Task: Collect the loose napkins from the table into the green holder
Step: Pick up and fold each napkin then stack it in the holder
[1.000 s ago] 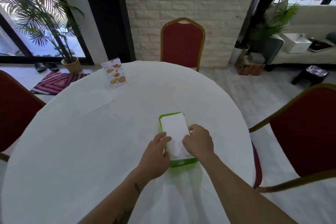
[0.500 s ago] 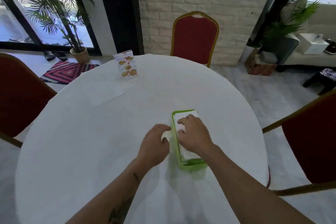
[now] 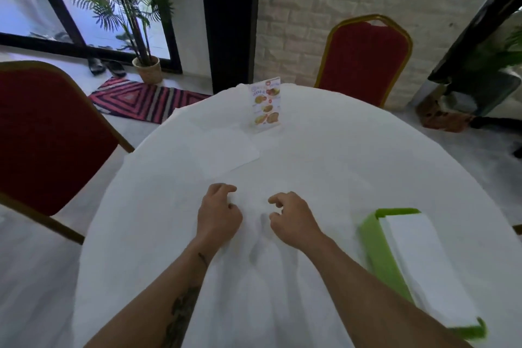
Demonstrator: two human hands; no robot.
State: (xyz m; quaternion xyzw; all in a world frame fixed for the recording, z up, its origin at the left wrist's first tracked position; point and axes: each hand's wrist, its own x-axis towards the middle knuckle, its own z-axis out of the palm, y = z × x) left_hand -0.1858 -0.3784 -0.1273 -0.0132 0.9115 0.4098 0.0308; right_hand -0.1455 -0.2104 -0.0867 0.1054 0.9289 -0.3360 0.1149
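Step in hand looks like the reach for another loose napkin, between a deposit and the next pick. Landmark is the green holder (image 3: 381, 248), lying at the near right of the round white-clothed table (image 3: 353, 155), a white stack of napkins (image 3: 423, 263) already inside it and filling most of its tray. Both hands are left of the holder and well apart from it, hovering low over the cloth. Left hand (image 3: 219, 213) is farther from the holder, fingers loosely curled, empty, narrow gap between thumb and fingers. Right hand (image 3: 292, 219) is nearer the holder, also half-curled and empty, nothing pinched. Cannot tell whether the fingertips touch the cloth; the cloth is wrinkled between the two hands. One loose napkin (image 3: 226, 152) remains visible, lying flat, far left of the holder and beyond both hands, just this side of the standing menu card (image 3: 266, 104). It is white on white, edges faint, so there may be more than one sheet there; cannot tell. Judgement: task is mostly done, with this last flat sheet or sheets left. Next move calls for extending forward past the present hand position, pinching an edge or corner of the thin sheet without bunching the tablecloth under it, then carrying it right to the holder and laying it squarely on the stack. Red chairs (image 3: 364, 59) stand around the table, not involved.
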